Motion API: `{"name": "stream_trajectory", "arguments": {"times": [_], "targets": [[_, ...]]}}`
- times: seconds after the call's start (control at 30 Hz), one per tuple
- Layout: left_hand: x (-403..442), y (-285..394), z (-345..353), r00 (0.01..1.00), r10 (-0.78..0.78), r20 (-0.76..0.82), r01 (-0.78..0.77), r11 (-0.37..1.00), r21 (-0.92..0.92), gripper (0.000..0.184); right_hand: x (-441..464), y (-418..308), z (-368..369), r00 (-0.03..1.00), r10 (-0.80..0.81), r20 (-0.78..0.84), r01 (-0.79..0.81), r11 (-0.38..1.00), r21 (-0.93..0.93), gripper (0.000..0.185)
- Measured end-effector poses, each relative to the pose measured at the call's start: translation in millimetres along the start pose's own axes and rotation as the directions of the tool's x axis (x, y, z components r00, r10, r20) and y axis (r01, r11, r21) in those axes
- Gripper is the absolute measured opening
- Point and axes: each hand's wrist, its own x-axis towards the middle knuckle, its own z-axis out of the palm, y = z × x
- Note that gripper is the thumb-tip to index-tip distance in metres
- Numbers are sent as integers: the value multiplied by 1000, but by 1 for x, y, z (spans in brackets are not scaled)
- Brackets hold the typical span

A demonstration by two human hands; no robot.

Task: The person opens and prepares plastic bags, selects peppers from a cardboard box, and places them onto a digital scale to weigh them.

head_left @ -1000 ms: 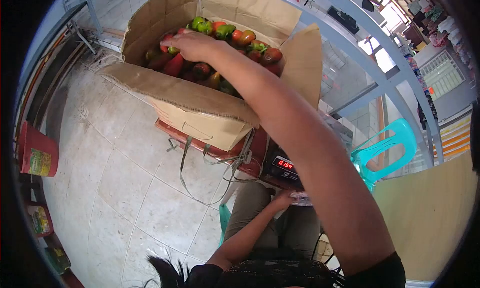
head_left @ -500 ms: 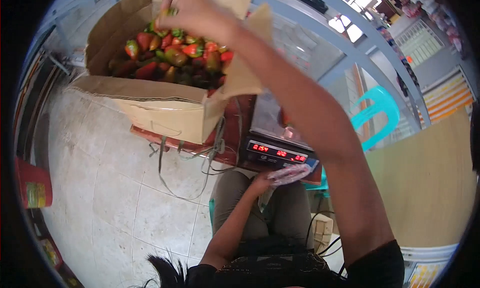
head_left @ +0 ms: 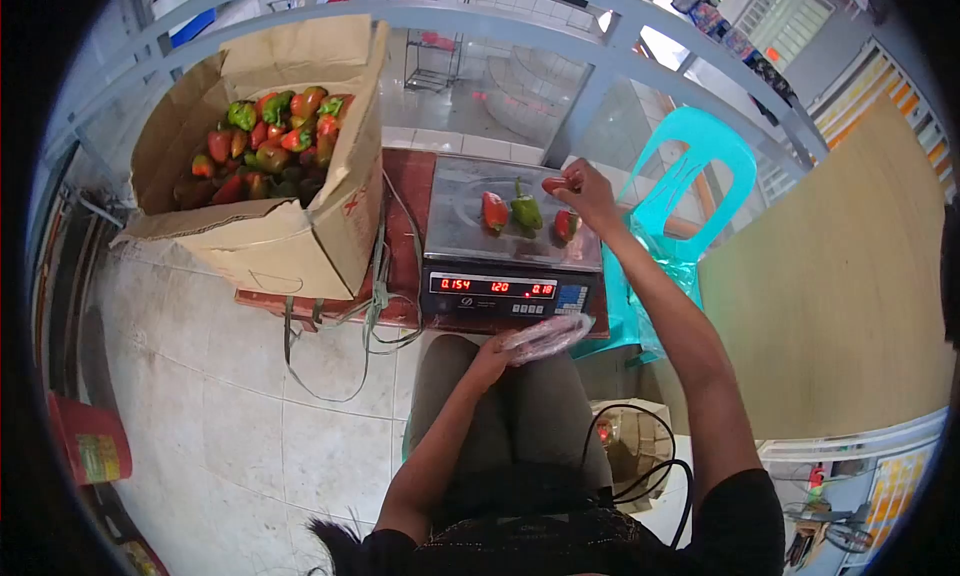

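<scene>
My right hand (head_left: 588, 194) is closed around a red pepper (head_left: 554, 185) just above the right side of the scale's metal plate. On the scale (head_left: 470, 246) lie a red pepper (head_left: 494, 212), a green pepper (head_left: 525, 213) and a red-and-green pepper (head_left: 566, 226). Its lit display (head_left: 492, 286) reads 0.154, 1.20 and 0.18. Below the scale's front, over my lap, my left hand (head_left: 489, 362) grips clear plastic bags (head_left: 549, 339). To the left stands an open cardboard box (head_left: 270, 251) with many red and green peppers (head_left: 272, 141) inside.
Box and scale rest on a dark red table (head_left: 405, 201) with loose straps (head_left: 378, 286) hanging off it. A turquoise chair (head_left: 690, 166) stands to the right, beside a wooden panel (head_left: 830, 306). Grey railings (head_left: 480, 21) run behind. A red bin (head_left: 88, 438) is at far left.
My right hand has moved from the box to the scale, bringing a pepper. The view has shifted, showing the scale plate. My left hand still holds the plastic bags.
</scene>
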Motion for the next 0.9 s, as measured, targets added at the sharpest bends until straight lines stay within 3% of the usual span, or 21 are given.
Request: {"name": "stream_trajectory", "arguments": {"times": [0.07,0.17,0.27,0.37,0.5,0.57,0.67,0.77,0.9], "targets": [[-7,13,18,999,44,2,-43,991,-130,16,4,14,11,977,-164,-135,129,963,-235,33],[-6,9,19,990,136,42,-139,987,81,14,4,0,16,992,7,-123,-51,933,-355,32],[-5,3,11,991,120,62,-123,991,47,27,10,10,28,994,18,-112,-69,878,-474,36],[-12,19,25,995,96,-40,-93,992,83,9,8,14,43,994,36,-101,-91,780,-619,41],[-14,12,18,990,136,-35,-127,974,189,8,5,27,56,991,113,-69,-130,735,-665,43],[-15,-2,5,984,180,1,-173,942,287,10,3,29,59,990,99,-96,-138,721,-679,40],[-39,11,8,989,138,-46,-118,948,295,14,-3,19,47,985,163,-50,-159,772,-615,37],[-46,4,-2,987,161,-29,-141,927,349,16,-20,5,19,991,-43,-125,-14,908,-419,35],[-53,20,13,985,150,-85,-125,961,247,17,-46,-5,-14,974,-170,-149,141,972,-189,25]]}}
